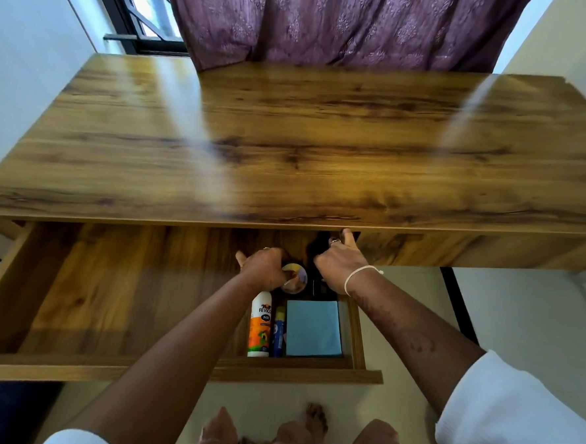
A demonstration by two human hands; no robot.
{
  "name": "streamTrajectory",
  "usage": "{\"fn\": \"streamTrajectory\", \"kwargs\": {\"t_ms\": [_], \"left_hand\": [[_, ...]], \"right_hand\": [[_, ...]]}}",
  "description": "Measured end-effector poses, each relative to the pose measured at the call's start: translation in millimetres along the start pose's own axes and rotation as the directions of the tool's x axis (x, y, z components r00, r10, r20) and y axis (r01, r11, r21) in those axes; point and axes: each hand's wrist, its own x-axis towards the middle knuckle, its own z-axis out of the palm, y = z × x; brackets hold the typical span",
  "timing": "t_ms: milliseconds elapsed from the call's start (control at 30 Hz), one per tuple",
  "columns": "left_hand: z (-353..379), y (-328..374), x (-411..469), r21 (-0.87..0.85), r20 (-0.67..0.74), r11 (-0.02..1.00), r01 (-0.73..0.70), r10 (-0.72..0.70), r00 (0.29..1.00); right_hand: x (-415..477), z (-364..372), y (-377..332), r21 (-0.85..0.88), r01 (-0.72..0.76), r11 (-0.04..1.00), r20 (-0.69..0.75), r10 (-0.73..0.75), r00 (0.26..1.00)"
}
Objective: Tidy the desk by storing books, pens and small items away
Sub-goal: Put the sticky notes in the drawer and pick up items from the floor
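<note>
The wooden drawer [108, 296] under the desk top [290, 136] is pulled far out. In its right end lie a white and orange glue bottle [260, 326], a blue and yellow stick [279, 330] and a light blue pad of paper [313, 327]. My left hand [263, 266] reaches into the drawer and grips a small round tape roll [295, 278] at the back. My right hand [339, 259] is beside it, fingers curled over a dark object [322, 288] that is mostly hidden in shadow under the desk edge.
A purple curtain [331, 21] hangs behind the desk, with a window [143, 10] at the back left. The drawer's left part holds bare wood. A black desk leg [456, 300] stands to the right. My bare feet [306, 435] are on the pale floor below.
</note>
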Motion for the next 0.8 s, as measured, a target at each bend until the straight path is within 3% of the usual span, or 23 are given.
{"fn": "streamTrajectory", "kwargs": {"t_ms": [233, 433, 533, 600, 700, 733, 800], "left_hand": [[6, -7, -2, 0.054, 0.040, 0.995, -0.082, 0.080, 0.996], [6, -18, -14, 0.011, 0.034, 0.992, -0.128, 0.128, 0.991], [1, -23, -31, -0.013, -0.040, 0.986, -0.169, 0.168, 0.985], [-3, -33, -47, -0.037, -0.102, 0.978, -0.206, 0.202, 0.974], [-8, -52, -73, -0.080, -0.191, 0.969, -0.234, 0.216, 0.958], [-9, -59, -82, -0.088, -0.217, 0.968, -0.237, 0.214, 0.953], [-9, -75, -98, -0.096, -0.247, 0.968, -0.230, 0.200, 0.948]], "right_hand": [[-3, -3, -2, -0.020, -0.014, 1.000, 0.009, 0.014, 1.000], [-24, -8, -7, 0.127, -0.002, 0.992, -0.229, 0.031, 0.973], [-45, -8, -24, 0.284, -0.003, 0.959, -0.307, 0.094, 0.947], [-65, -11, -42, 0.435, 0.037, 0.900, -0.313, 0.112, 0.943], [-98, -21, -73, 0.721, 0.103, 0.686, -0.220, 0.086, 0.972], [-107, -23, -84, 0.775, 0.098, 0.624, -0.177, 0.065, 0.982], [-119, -26, -107, 0.795, 0.080, 0.601, -0.120, 0.027, 0.992]]}}
